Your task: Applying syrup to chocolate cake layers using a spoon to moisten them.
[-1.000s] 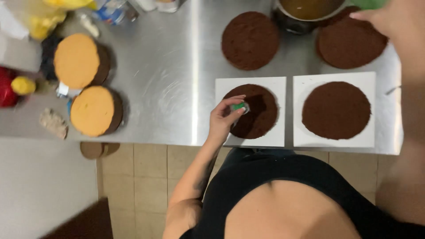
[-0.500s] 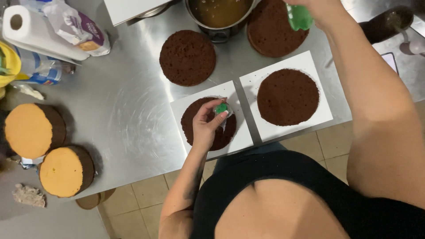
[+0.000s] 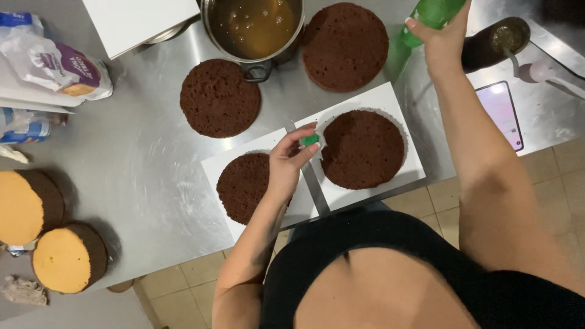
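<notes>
On a steel counter [image 3: 140, 176], four dark chocolate cake rounds lie bare, two on white boards, beside a pot of amber syrup [image 3: 255, 24]. The right hand [image 3: 442, 33] grips a green bottle [image 3: 426, 18], uncapped; the left hand [image 3: 291, 164] pinches its small green cap [image 3: 310, 139] between the boards.

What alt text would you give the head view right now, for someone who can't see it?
Seen from above, the left hand pinches a small green cap between two chocolate cake layers on white boards, while the right hand grips a green bottle. A steel table also holds two bare chocolate layers, a pot of amber liquid and two orange-topped cakes.
</notes>
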